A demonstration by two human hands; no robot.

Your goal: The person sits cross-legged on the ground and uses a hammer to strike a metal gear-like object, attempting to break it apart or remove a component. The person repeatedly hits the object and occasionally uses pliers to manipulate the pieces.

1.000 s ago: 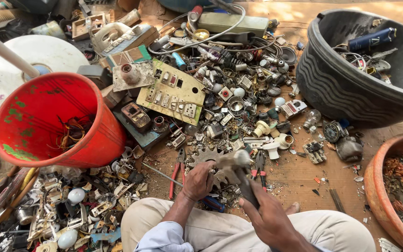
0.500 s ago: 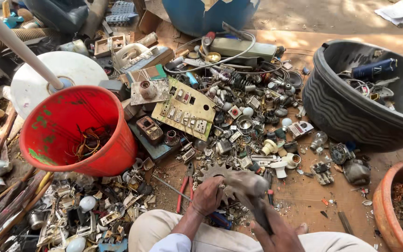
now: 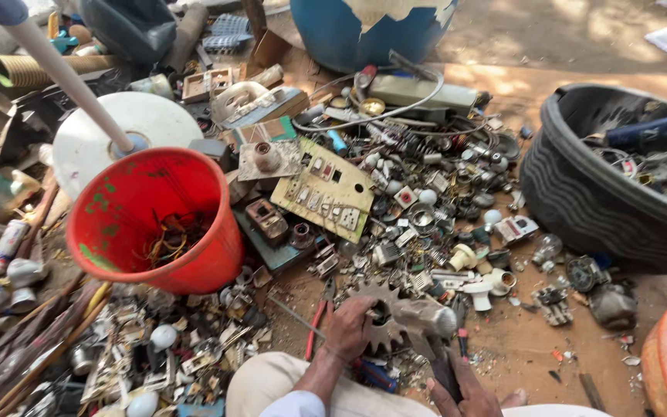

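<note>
Left hand (image 3: 347, 328) grips a toothed gear (image 3: 374, 315), steadying it on the ground; right hand (image 3: 457, 390) clasps a hammer (image 3: 426, 324) poised just beside it.

Scrap yard clutter on dirt floor, as we see it.
We note a red bucket (image 3: 152, 220) with wires inside, black tub (image 3: 596, 201) at right, blue barrel (image 3: 357, 35) up top, beige switch panel (image 3: 326, 197) between, white disc (image 3: 117, 135) behind the bucket, red-handled pliers (image 3: 319, 309) nearby.

Cardboard box (image 3: 272, 48), brown, flaps open: far centre, among scrap. Cylindrical can (image 3: 3, 247) with pale printed label: left edge, lying tilted. No signs or screens.
</note>
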